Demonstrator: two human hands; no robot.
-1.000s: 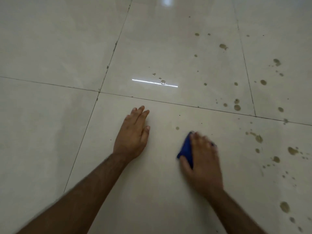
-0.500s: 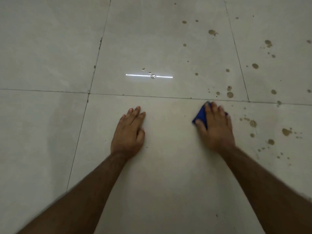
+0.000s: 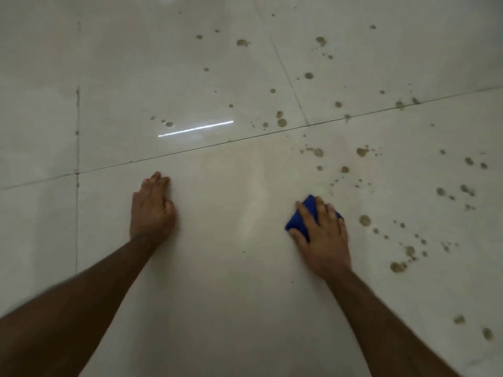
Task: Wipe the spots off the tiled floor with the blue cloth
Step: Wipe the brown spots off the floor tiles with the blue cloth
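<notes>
The right hand (image 3: 322,235), flat on the cloth (image 3: 296,223), has swept back lower right toward remaining spots (image 3: 364,220); left hand (image 3: 151,210) stays flat.

Most of the blue cloth (image 3: 300,223) lies hidden under the right hand (image 3: 322,238); only its left part and a sliver at the right show. Both forearms run off the frame's bottom edge, the left one blurred. Spots (image 3: 487,333) at lower right are smeared.
</notes>
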